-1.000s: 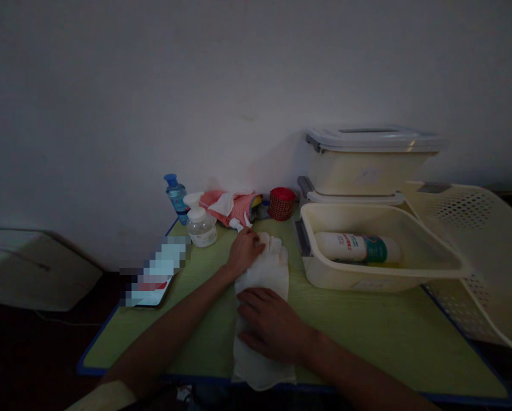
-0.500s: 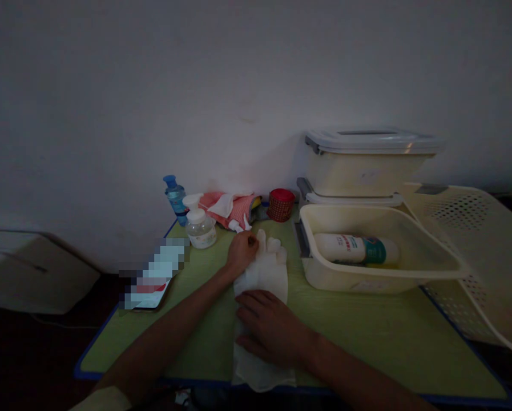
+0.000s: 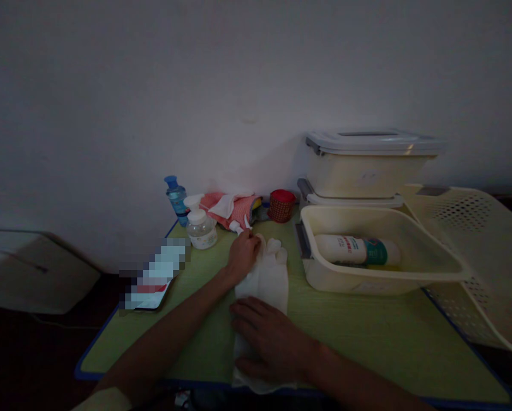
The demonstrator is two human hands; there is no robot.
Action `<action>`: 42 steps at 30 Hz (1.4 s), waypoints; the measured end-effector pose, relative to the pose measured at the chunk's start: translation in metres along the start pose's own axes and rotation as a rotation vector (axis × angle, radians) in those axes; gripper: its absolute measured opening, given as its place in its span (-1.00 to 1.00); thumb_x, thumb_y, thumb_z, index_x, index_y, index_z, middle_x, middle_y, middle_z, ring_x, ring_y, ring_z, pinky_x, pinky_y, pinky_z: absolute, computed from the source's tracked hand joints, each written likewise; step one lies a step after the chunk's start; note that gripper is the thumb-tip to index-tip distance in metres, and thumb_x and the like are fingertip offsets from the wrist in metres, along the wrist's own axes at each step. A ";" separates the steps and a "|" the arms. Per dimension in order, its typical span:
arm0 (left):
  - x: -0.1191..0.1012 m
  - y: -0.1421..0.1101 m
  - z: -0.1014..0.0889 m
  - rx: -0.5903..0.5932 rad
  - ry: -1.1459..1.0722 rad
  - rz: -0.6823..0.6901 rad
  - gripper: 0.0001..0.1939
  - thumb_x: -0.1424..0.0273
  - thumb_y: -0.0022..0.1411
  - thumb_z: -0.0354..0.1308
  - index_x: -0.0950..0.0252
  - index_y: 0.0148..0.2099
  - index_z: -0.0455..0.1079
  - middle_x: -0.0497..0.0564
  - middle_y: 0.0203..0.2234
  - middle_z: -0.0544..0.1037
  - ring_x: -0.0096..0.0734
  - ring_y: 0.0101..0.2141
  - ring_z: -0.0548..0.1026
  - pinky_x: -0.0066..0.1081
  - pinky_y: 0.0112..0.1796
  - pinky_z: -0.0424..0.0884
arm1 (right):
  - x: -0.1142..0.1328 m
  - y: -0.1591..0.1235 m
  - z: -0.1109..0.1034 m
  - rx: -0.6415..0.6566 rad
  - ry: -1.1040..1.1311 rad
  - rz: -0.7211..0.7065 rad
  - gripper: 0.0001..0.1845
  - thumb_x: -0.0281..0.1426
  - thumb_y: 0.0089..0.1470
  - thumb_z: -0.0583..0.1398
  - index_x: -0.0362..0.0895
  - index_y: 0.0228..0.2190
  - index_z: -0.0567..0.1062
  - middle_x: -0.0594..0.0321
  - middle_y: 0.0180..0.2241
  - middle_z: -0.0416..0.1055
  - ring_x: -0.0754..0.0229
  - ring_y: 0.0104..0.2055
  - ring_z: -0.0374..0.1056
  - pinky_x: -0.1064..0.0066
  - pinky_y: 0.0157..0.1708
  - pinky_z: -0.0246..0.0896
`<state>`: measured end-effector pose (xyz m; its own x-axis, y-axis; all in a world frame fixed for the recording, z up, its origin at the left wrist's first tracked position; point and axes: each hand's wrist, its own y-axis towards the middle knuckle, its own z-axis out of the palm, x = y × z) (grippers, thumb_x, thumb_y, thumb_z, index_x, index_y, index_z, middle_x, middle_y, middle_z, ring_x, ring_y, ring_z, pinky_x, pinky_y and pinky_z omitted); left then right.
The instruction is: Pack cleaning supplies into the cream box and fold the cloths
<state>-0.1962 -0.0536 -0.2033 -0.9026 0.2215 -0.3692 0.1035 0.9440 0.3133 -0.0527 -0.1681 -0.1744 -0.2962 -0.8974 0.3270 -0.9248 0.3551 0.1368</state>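
A pair of white rubber gloves (image 3: 269,275) lies flat on the green table (image 3: 367,325), fingers pointing towards the wall. My left hand (image 3: 242,255) rests on the far end of the gloves, its fingers curled and pinching the glove fingers. Nearer the front edge, my right hand (image 3: 269,341) lies spread flat on the cuff end and presses it down.
An open cream tub (image 3: 379,251) holding a white bottle (image 3: 355,249) stands to the right, with lidded tubs (image 3: 367,162) stacked behind it and a perforated basket (image 3: 478,245) at far right. At the back are a pump bottle (image 3: 200,225), a blue bottle (image 3: 176,197), a pink cloth (image 3: 230,208) and a red pot (image 3: 281,204). A phone (image 3: 153,279) lies at left.
My right hand has slid back along the gloves towards the front edge. My left hand stays on the glove fingers, shifting only slightly.
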 end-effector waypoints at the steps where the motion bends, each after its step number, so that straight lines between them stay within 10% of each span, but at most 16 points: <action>1: 0.000 0.000 0.000 0.009 0.010 0.010 -0.83 0.50 0.17 0.01 0.32 -0.31 0.45 0.05 -0.32 0.37 -0.34 -0.25 0.36 -0.39 -0.18 0.26 | 0.001 -0.001 0.000 0.009 0.015 -0.007 -0.48 -0.17 0.04 0.10 -0.31 -0.08 0.33 -0.03 0.07 0.21 0.06 0.15 0.02 0.31 0.16 -0.13; 16: -0.006 0.019 -0.011 0.058 -0.085 0.129 -0.83 0.60 0.06 0.06 0.38 -0.30 0.45 0.08 -0.36 0.42 -0.33 -0.28 0.39 -0.39 -0.21 0.28 | 0.003 -0.003 0.002 0.030 0.065 -0.014 -0.41 -0.19 0.06 0.09 -0.33 0.02 0.24 -0.06 0.12 0.13 0.06 0.20 -0.05 0.33 0.19 -0.20; 33: -0.019 0.026 0.031 -0.050 -0.359 -0.044 -0.89 0.62 0.00 0.04 0.37 -0.38 0.33 -0.10 -0.59 0.37 -0.51 -0.55 0.32 -0.51 -0.50 0.24 | 0.001 -0.002 0.003 0.006 0.027 -0.034 -0.46 -0.20 0.05 0.10 -0.31 -0.02 0.28 -0.03 0.09 0.16 0.05 0.16 0.00 0.32 0.17 -0.15; 42: -0.016 0.026 0.031 -0.104 -0.305 -0.020 -0.81 0.65 0.03 -0.03 0.35 -0.34 0.34 0.02 -0.43 0.41 -0.37 -0.34 0.37 -0.35 -0.26 0.32 | 0.002 -0.002 0.000 0.027 0.025 -0.042 -0.48 -0.21 0.05 0.12 -0.32 -0.04 0.29 -0.06 0.10 0.15 0.06 0.18 -0.04 0.31 0.17 -0.16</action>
<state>-0.1660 -0.0253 -0.2159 -0.7357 0.2809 -0.6163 0.0298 0.9225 0.3849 -0.0514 -0.1704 -0.1735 -0.2510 -0.9045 0.3446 -0.9425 0.3096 0.1261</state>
